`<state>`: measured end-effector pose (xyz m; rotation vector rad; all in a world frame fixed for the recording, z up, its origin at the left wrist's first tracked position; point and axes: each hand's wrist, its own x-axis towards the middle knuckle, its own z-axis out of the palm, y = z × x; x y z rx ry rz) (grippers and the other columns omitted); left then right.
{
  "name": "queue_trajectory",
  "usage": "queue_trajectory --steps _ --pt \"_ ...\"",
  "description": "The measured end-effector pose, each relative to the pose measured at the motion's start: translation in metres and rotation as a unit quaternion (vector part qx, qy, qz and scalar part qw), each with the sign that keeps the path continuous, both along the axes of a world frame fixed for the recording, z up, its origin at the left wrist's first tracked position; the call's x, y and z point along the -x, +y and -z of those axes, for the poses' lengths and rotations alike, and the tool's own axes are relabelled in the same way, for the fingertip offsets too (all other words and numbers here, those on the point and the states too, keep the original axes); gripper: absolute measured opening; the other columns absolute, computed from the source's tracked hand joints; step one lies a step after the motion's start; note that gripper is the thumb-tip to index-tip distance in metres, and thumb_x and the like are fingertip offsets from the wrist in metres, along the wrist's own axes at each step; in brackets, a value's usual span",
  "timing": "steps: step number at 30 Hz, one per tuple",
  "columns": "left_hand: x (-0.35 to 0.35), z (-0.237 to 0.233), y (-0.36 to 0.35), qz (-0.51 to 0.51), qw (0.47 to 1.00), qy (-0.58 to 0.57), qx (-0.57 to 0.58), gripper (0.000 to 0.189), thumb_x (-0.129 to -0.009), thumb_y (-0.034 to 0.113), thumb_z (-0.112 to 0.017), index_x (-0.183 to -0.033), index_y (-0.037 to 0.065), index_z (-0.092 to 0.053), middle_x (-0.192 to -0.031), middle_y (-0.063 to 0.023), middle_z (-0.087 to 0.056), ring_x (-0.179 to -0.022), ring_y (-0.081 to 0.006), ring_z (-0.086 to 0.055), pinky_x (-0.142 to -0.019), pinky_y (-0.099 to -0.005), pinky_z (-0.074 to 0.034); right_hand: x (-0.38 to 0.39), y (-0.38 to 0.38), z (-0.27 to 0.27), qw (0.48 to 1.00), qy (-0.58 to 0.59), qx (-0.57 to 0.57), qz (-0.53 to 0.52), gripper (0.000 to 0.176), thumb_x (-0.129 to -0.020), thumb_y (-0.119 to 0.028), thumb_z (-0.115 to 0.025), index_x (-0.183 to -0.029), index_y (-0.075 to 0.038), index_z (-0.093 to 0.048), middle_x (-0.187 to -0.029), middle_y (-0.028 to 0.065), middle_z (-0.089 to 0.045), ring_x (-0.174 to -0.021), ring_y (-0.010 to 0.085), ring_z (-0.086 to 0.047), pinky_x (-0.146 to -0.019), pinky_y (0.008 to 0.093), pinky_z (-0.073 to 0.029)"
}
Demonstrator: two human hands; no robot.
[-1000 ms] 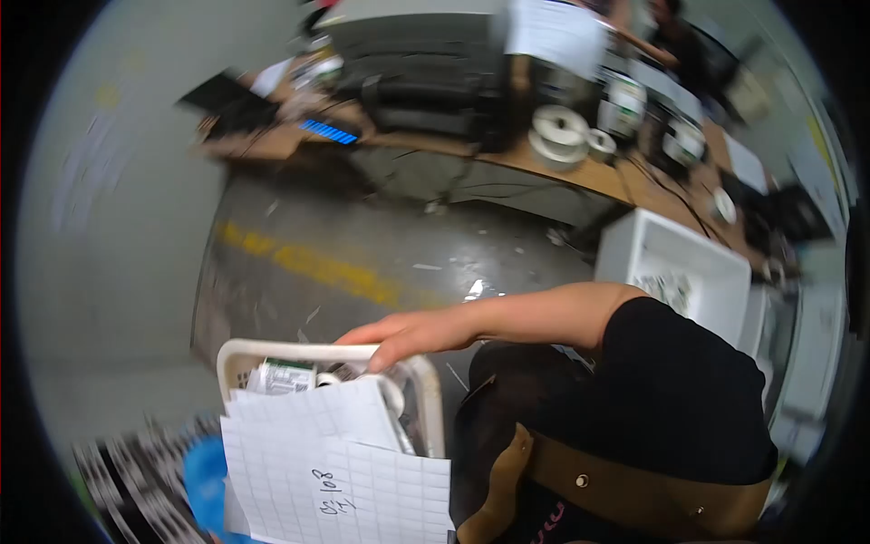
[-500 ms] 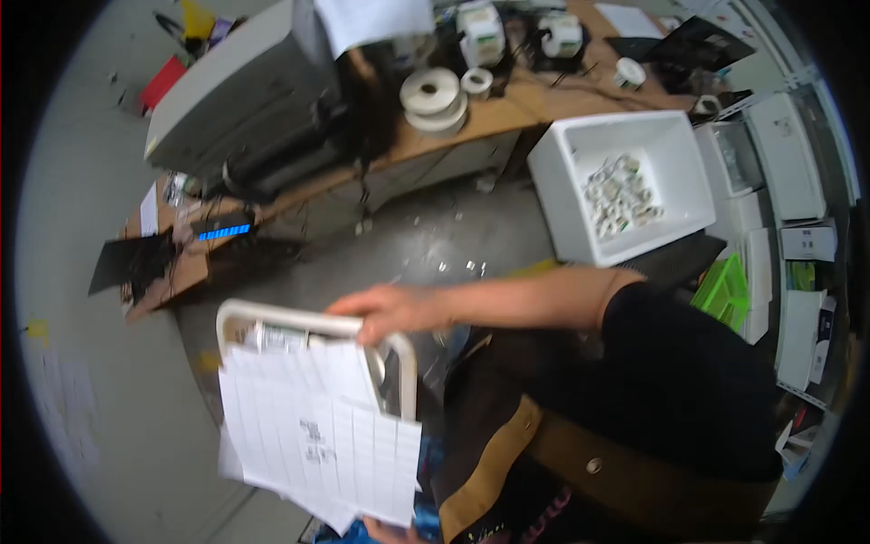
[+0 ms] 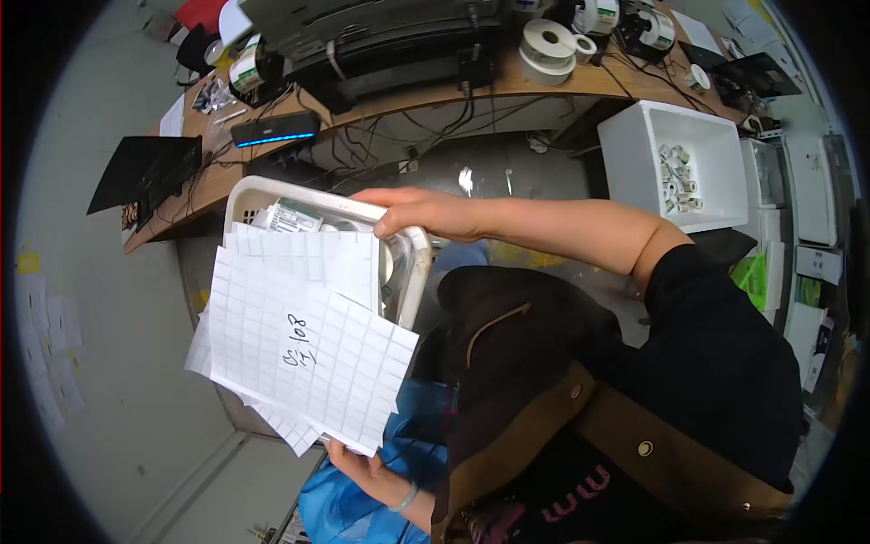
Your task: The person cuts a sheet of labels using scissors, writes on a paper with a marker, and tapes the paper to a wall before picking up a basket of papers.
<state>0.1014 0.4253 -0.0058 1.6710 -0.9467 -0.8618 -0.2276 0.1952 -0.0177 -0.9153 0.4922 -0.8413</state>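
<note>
A white plastic basket (image 3: 415, 288) is held in front of me, tilted, between both hands. My right hand (image 3: 426, 213) grips its upper rim, with the thumb over the edge. At the opposite end, my left hand (image 3: 358, 461), with a bracelet at the wrist, holds the lower edge; the basket wall there is hidden under paper. Overlapping white grid-lined sheets (image 3: 299, 335) cover most of the basket, the top one bearing handwritten marks and the number 108. Beneath them a printed label packet (image 3: 292, 220) and some round items show.
A long wooden desk (image 3: 204, 195) carries a large printer (image 3: 390, 54), label rolls (image 3: 548, 45), a black monitor (image 3: 145, 177) and a blue-lit device (image 3: 276, 130). Right of it, a white bin (image 3: 630, 163) holds several small rolls. Cables hang below the desk. A blue bag (image 3: 340, 503) lies near my left arm.
My view has turned left, so the desk and bin appear farther right. The basket stays in both hands, slightly higher in view, and more of my left hand shows.
</note>
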Motion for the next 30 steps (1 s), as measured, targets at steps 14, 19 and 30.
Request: queue_trajectory --steps 14,19,30 --pt "-0.046 0.055 -0.07 -0.112 0.987 -0.115 0.01 0.061 -0.092 0.047 -0.054 -0.119 -0.008 -0.051 -0.118 -0.0178 -0.052 -0.103 -0.0224 -0.052 -0.088 -0.0331 -0.043 -0.193 -0.176 0.069 0.973 0.044 0.009 -0.225 0.07 -0.09 -0.052 -0.057 -0.145 -0.012 -0.041 -0.135 0.0072 -0.049 -0.122 0.0153 -0.046 -0.104 0.0322 -0.036" --pt "-0.107 0.128 -0.111 -0.304 0.936 0.174 -0.018 0.039 -0.088 0.021 -0.051 -0.112 -0.01 -0.057 -0.105 -0.0139 -0.059 -0.087 -0.0215 -0.061 -0.071 -0.0283 -0.049 -0.244 -0.244 0.107 0.96 0.116 0.057 -0.25 0.066 -0.096 -0.049 -0.047 -0.146 -0.007 -0.037 -0.143 0.0135 -0.042 -0.133 0.023 -0.04 -0.11 0.0348 -0.033" --pt "-0.092 0.102 -0.209 -0.29 0.946 0.033 -0.138 0.058 -0.086 0.045 -0.063 -0.114 -0.004 -0.054 -0.105 -0.0111 -0.052 -0.092 -0.022 -0.055 -0.08 -0.0329 -0.046 -0.251 -0.366 0.188 0.96 0.224 -0.039 -0.162 0.028 -0.097 -0.024 -0.056 -0.113 -0.003 -0.063 -0.103 0.0055 -0.066 -0.093 0.0127 -0.062 -0.083 0.0275 -0.05"
